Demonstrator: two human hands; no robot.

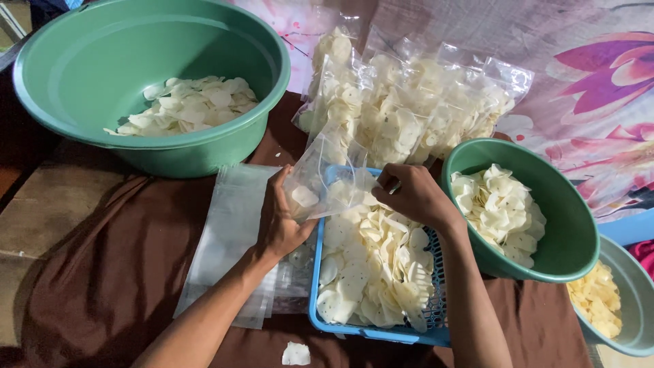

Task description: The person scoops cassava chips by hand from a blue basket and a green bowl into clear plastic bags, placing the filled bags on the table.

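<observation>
My left hand [283, 218] holds a small clear plastic bag [320, 180] open above a blue plastic basket [371, 334] heaped with thin white raw crackers [371, 262]. A few crackers lie inside the bag. My right hand [412, 194] is at the bag's mouth, fingers pinched on crackers just over the basket's pile. Under my left wrist lies a flat stack of empty clear bags [228, 232].
A large green basin [82, 75] with white crackers stands at back left. A smaller green bowl [565, 225] of crackers sits right of the basket, a grey-green bowl [637, 300] with yellowish crackers beyond it. Filled bags [409, 102] pile at the back. One cracker [296, 354] lies on the brown cloth.
</observation>
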